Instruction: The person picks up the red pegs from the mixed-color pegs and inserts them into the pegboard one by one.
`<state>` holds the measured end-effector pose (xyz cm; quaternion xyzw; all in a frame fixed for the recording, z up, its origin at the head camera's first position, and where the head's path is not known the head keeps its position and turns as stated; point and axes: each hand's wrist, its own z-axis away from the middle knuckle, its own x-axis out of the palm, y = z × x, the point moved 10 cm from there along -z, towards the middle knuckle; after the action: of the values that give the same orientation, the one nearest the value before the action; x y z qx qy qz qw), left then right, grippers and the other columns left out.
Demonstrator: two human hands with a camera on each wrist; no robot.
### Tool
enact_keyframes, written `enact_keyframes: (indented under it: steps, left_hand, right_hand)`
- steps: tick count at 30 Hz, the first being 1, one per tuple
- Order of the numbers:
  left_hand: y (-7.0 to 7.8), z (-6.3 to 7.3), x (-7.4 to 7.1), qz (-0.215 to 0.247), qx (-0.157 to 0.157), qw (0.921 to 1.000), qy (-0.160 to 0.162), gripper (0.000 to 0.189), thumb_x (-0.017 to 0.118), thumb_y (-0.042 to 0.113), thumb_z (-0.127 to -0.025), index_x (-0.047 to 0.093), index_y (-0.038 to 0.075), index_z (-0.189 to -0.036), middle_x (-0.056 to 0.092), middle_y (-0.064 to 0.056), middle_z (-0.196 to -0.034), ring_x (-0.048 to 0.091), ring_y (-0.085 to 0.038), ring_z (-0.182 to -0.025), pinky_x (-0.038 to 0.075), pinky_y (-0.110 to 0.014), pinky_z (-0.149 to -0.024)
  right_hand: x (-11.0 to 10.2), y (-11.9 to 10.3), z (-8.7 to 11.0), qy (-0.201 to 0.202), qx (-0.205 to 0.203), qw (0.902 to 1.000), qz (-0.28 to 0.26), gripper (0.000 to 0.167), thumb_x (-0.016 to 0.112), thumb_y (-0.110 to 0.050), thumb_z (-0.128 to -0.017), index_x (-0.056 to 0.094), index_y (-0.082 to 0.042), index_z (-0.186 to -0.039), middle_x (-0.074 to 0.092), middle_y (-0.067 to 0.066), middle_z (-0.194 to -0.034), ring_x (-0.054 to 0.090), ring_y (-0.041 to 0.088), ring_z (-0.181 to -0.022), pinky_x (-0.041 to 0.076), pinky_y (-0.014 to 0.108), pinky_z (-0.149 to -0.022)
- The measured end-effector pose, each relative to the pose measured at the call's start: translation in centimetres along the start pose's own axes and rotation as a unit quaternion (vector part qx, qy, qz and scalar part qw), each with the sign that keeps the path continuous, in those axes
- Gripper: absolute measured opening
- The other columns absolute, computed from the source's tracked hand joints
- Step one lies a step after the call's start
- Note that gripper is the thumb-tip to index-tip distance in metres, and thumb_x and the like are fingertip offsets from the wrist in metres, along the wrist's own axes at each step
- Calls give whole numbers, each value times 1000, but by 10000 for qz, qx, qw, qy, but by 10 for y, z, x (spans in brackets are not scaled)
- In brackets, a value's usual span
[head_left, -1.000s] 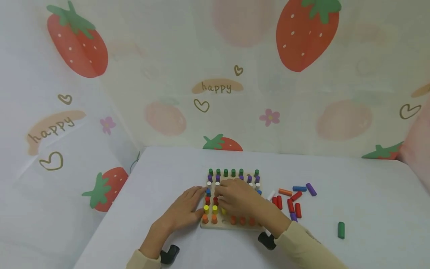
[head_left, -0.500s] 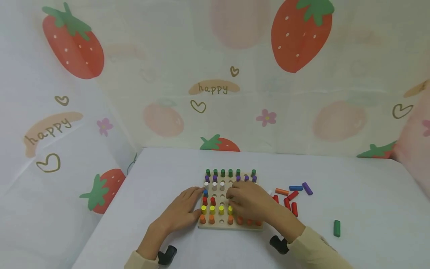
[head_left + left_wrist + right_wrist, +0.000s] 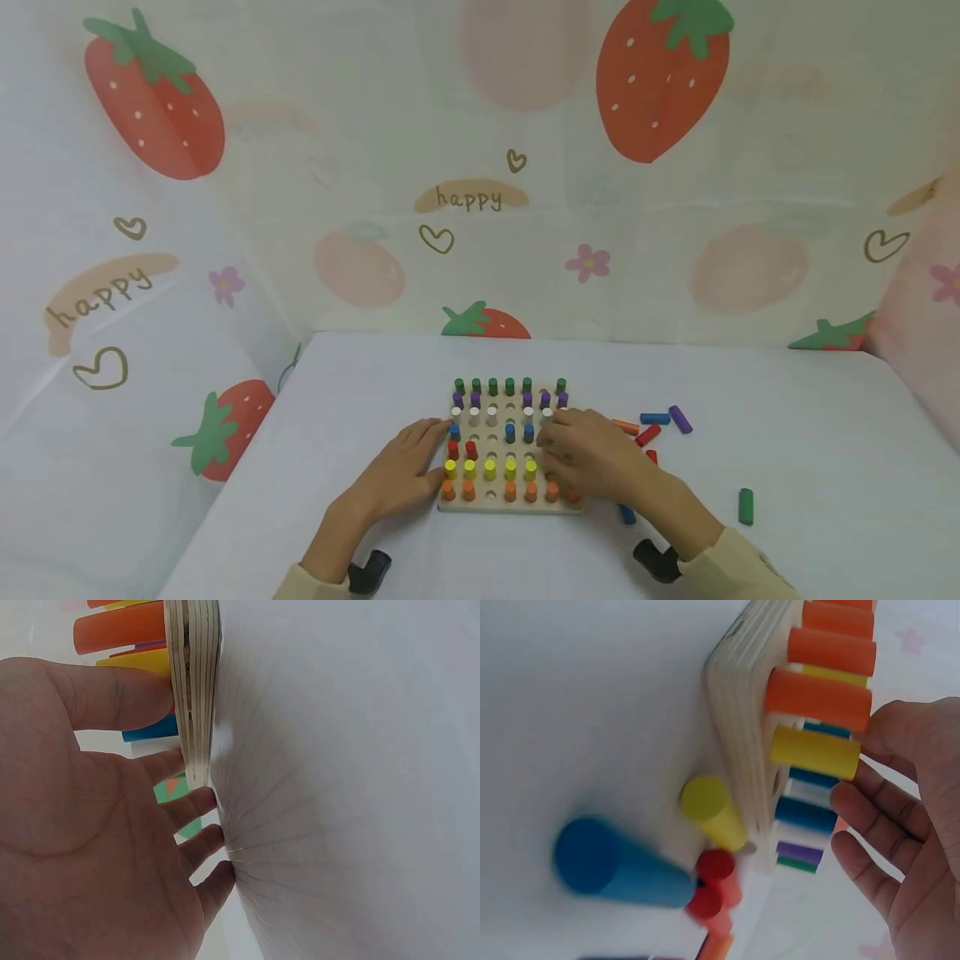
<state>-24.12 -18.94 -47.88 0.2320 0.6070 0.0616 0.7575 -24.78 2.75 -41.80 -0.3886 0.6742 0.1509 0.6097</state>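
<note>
A wooden pegboard on the table carries rows of upright coloured pegs. My left hand rests beside its left edge; in the left wrist view the thumb and the finger next to it touch the board's side. My right hand hovers over the board's right side and hides some pegs. In the right wrist view its loosely bent fingers are beside a yellow peg and blue pegs. No peg shows in its grasp, though the thumb and index tips are partly hidden.
Right of the board lie loose pegs: a green peg, a purple peg, blue pegs, red pegs and an orange peg. A loose yellow peg lies beside the board. A strawberry-print sheet hangs behind the table.
My right hand has slid right across the board from its middle columns to its right side, uncovering blue, white and yellow pegs. My left hand stays at the board's left edge.
</note>
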Motion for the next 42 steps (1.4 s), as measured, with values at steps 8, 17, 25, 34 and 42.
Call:
enact_keyframes:
  steps: [8,17,25,34,42]
  left_hand:
    - [0,1,1,18,1,10000,-12,70,55,30,-100,37,12,-164,38,-14,-170,32,-39,-160,27,-62,-132]
    - [-2,0,1,74,-52,10000,-5,69,55,31,-101,36,13,-165,37,-13,-171,31,-39,-161,26,-62,-133]
    - [-1,-1,1,39,-55,10000,-4,69,55,31,-101,36,14,-165,37,-12,-171,31,-38,-162,27,-61,-133]
    - [-2,-1,1,19,-59,10000,-41,69,55,32,-101,36,14,-165,36,-13,-172,30,-38,-162,26,-62,-133]
    - [-2,-2,3,-39,-10,10000,-13,70,55,32,-101,35,13,-165,37,-13,-171,32,-38,-161,27,-61,-132]
  right_hand:
    - [-9,15,19,261,188,9994,-100,12,78,-20,-95,80,-19,-107,77,-6,-105,73,16,-105,63,42,-94]
    - [-12,40,35,135,842,9963,-129,13,78,-25,-95,78,-24,-108,75,-8,-108,69,11,-102,64,38,-93]
    - [-15,52,52,150,940,9955,17,14,82,-19,-92,79,-23,-105,76,-6,-108,66,8,-92,63,29,-83]
    - [-13,72,70,-8,1306,9914,-79,15,81,-19,-91,77,-23,-105,72,-8,-101,61,8,-91,62,28,-81]
    - [-16,83,82,-54,1519,9884,-60,17,84,-20,-89,78,-19,-105,76,-1,-106,70,19,-102,66,46,-92]
